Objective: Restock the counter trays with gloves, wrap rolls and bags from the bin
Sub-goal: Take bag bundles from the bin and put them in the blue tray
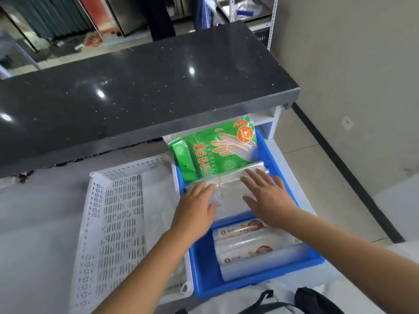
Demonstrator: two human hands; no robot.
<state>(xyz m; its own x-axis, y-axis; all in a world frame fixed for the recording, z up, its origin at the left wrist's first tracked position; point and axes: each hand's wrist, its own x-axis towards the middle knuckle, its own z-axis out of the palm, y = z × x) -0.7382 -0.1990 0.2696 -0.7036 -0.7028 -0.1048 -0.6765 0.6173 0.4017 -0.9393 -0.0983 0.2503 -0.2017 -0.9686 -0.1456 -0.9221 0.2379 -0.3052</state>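
Observation:
A blue tray (267, 146) sits on the low counter. Green glove packs (217, 152) lean at its far end. In its middle lies a bundle of clear plastic bags (229, 191). My left hand (197, 207) lies flat on the bundle's left part, fingers apart. My right hand (265, 196) rests flat on the bundle's right part, fingers spread. Several wrap rolls (247, 243) with orange labels lie at the near end of the blue tray.
A white perforated bin (118, 214) stands left of the blue tray, with some clear plastic inside. A dark speckled countertop (140, 91) overhangs the far side. A black strap and bag (313, 300) hang at the bottom edge. Tiled floor lies to the right.

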